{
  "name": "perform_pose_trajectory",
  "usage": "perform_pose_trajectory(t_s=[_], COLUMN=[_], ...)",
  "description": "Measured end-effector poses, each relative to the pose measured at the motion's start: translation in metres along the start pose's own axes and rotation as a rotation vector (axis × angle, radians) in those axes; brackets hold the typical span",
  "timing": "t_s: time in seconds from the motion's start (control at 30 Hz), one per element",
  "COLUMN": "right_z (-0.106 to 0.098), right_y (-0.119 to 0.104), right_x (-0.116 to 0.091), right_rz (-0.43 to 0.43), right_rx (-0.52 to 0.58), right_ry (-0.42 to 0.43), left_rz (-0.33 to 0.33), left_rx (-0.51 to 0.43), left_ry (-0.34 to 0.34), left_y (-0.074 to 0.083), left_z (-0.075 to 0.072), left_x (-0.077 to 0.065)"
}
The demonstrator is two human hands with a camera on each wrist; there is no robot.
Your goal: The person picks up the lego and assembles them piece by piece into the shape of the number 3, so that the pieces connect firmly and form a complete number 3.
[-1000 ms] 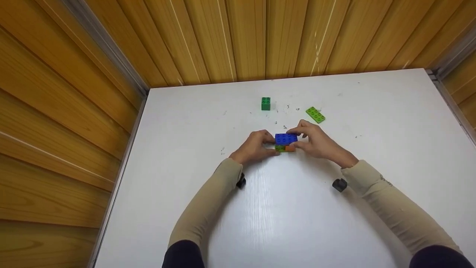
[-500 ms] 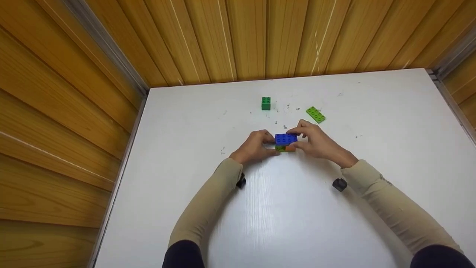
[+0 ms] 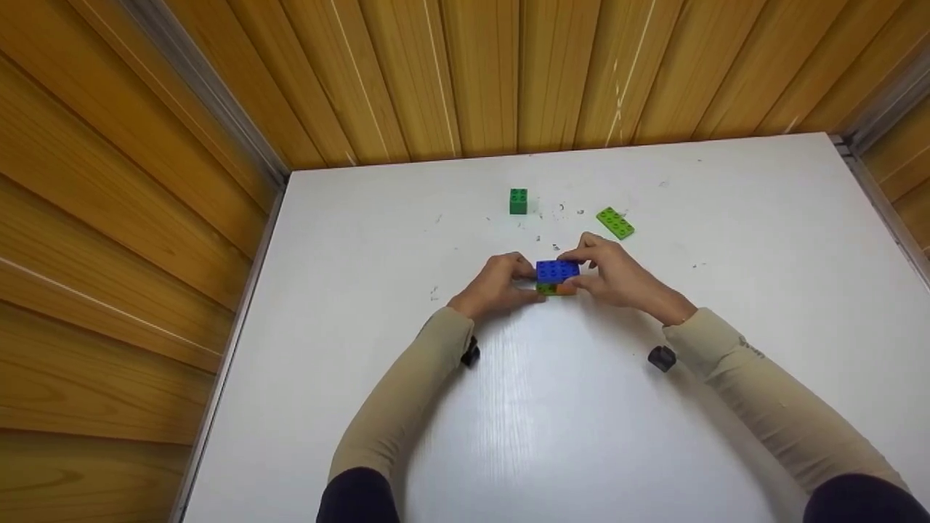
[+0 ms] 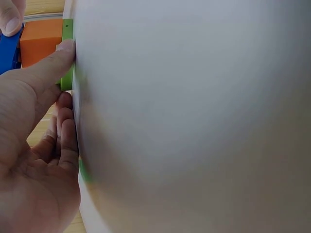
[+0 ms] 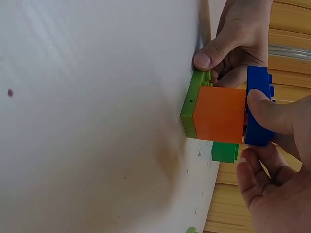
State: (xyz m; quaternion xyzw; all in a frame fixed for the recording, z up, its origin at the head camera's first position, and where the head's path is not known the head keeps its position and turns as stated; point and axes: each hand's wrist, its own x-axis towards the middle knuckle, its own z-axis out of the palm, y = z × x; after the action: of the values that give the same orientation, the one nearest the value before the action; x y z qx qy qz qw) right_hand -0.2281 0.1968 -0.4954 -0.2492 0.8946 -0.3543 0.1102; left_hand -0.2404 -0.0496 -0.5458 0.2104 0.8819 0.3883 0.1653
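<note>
In the head view, a small stack of toy building bricks stands between the two hands. An orange block point(image 5: 218, 114) sits on one end of a light green plate point(image 5: 190, 114), whose bare studs show at the other end. Over the orange block lies a blue plate point(image 3: 556, 272), studs up, with a thin gap between them in the right wrist view. My right hand point(image 3: 614, 276) pinches the blue plate between thumb and fingers. My left hand point(image 3: 498, 287) grips the left end of the light green plate, its thumb on the near edge.
A dark green brick point(image 3: 518, 202) stands on the white table point(image 3: 363, 240), behind the stack. Another light green plate point(image 3: 615, 223) lies at the back right. Wood-panelled walls point(image 3: 479, 80) rise behind and at the left.
</note>
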Motion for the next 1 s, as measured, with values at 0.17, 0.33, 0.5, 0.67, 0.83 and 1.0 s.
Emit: perform_pose_trajectory(t_s=[0.17, 0.33, 0.5, 0.67, 0.83, 1.0], right_z=[-0.0010, -0.0019, -0.0018, -0.0013, -0.0011, -0.0003], right_y=[0.0002, -0.0003, -0.0010, -0.0020, -0.0028, 0.0010], right_x=[0.0002, 0.0004, 0.0012, 0.0034, 0.0046, 0.0031], right_rz=[-0.019, -0.004, 0.003, 0.006, -0.004, -0.017], right_rx=[-0.031, -0.050, -0.055, -0.048, -0.043, -0.024], right_ry=[-0.001, -0.026, -0.032, -0.028, -0.021, 0.000], left_rz=[-0.009, -0.024, -0.019, -0.019, -0.021, -0.015], left_rx=[-0.003, -0.022, -0.025, -0.027, -0.043, -0.035], left_ry=[-0.002, -0.001, 0.001, 0.007, 0.016, 0.014], left_y=[0.0020, 0.0020, 0.0016, 0.0017, 0.0010, 0.0011], left_z=[0.0014, 0.0032, 0.0037, 0.0026, 0.0013, 0.0007], left_x=[0.0006, 0.0005, 0.0008, 0.0001, 0.0000, 0.0009])
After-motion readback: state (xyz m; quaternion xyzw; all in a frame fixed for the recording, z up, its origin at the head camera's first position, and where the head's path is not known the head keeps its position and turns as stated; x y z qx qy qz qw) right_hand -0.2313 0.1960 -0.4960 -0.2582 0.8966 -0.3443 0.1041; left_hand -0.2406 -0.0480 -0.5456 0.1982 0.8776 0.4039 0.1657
